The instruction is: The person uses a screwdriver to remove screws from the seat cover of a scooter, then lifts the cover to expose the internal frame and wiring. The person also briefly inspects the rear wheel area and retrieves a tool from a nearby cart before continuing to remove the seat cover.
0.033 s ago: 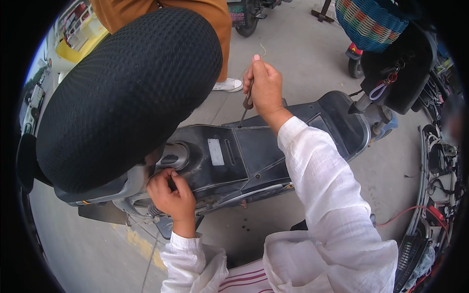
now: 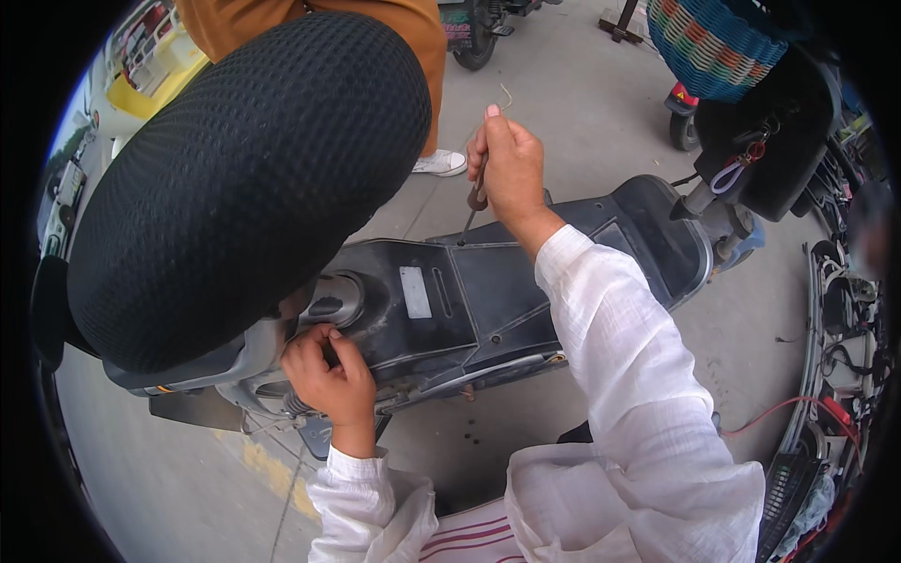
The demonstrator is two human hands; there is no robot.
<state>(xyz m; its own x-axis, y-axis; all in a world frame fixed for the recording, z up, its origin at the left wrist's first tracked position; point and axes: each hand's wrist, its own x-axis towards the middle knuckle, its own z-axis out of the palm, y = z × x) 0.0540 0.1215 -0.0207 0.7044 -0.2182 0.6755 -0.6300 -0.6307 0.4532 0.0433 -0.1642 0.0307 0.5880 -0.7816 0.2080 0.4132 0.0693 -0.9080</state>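
Note:
My right hand (image 2: pixel 511 178) is closed round a screwdriver (image 2: pixel 477 195), its shaft angled down to the far edge of the scooter's dark floorboard (image 2: pixel 497 281). A thin yellowish strand curls above the hand. My left hand (image 2: pixel 333 380) has its fingers curled against the scooter body below the large black mesh-covered seat (image 2: pixel 249 178), near a round grey fitting (image 2: pixel 333 298); what they grip, if anything, is hidden. A pale rectangular patch (image 2: pixel 415 292) lies on the floorboard between my hands.
A person in orange trousers (image 2: pixel 418 84) stands beyond the seat. At upper right are a woven basket (image 2: pixel 709 47), the dark front shield (image 2: pixel 770 131) with keys and another vehicle's wheel (image 2: pixel 683 131). Metal frames (image 2: pixel 835 347) and a red cable crowd the right. Another two-wheeler (image 2: pixel 474 42) stands behind.

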